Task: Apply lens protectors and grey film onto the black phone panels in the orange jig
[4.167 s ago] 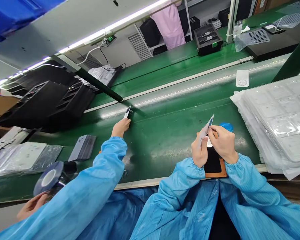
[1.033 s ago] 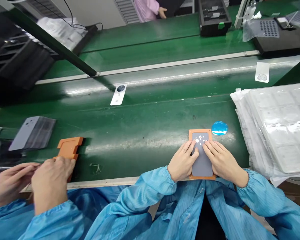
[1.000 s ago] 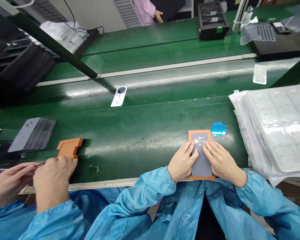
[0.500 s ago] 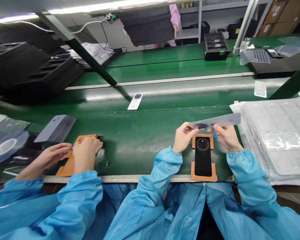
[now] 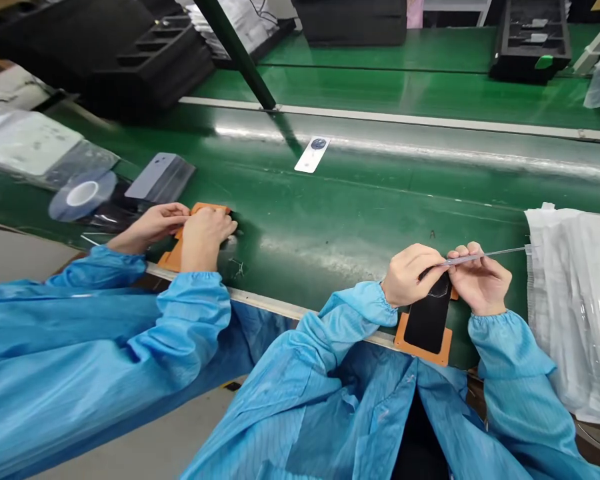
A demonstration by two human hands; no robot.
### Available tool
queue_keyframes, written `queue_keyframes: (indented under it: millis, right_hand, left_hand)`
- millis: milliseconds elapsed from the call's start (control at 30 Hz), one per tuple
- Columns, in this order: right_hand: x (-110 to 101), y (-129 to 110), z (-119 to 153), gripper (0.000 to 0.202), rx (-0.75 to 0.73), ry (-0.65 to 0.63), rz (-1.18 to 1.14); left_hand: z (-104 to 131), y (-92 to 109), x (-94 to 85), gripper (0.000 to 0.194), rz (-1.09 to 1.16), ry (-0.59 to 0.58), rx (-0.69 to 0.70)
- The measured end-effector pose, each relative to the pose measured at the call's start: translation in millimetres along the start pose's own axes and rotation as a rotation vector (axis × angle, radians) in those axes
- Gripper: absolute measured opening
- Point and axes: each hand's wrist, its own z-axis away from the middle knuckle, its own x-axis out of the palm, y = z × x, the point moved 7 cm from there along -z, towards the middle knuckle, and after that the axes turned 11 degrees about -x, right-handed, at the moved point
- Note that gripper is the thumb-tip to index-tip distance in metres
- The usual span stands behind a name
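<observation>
A thin grey sheet (image 5: 505, 251), seen nearly edge-on, is pinched between my two hands. My left hand (image 5: 414, 272) grips its left end with thumb and fingers. Further right, my right hand (image 5: 479, 275) has its fingers closed on the middle of the sheet, whose far end sticks out past them. Below lies a black phone-shaped panel (image 5: 429, 323), back side up, in an orange holder (image 5: 415, 345) at the front edge of the green bench. My left hand covers part of the panel's top, where a round camera outline partly shows.
At left a co-worker's hands (image 5: 205, 233) work over another orange holder (image 5: 173, 259). A stack of grey sheets (image 5: 160, 177) and a tape roll (image 5: 83, 193) lie beyond. A white card (image 5: 313, 155) is mid-bench. Clear plastic trays (image 5: 580, 300) stand at right.
The view has turned down and to the left. The sheet has tilted from showing its face to nearly edge-on, and my hands have come lower over the panel's top, both still gripping.
</observation>
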Motion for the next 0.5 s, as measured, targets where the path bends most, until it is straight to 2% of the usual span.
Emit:
queue_keyframes:
  millis: [100,200,300,400,500]
  right_hand:
    - [12,-10,0,0.05,-0.093,-0.112,0.135]
    - [20,-14,1,0.033,-0.128,-0.123,0.172]
    - [15,-12,3,0.016,-0.063,0.075,0.069]
    - [7,-7,6,0.025,0.036,0.299,-0.037]
    - [1,-2,7,0.033,0.118,0.392,-0.013]
  left_hand:
    - [4,-1,3.6,0.016,-0.098,-0.02,0.028]
    - [5,-4,7.1,0.019,-0.052,-0.084,-0.003]
    - [4,-14,10.7,0.027,0.101,-0.159,-0.174]
    - [5,-29,17.2,0.035,0.22,-0.218,-0.39]
    - [12,-46,30.7,0.04,0.336,-0.33,-0.625]
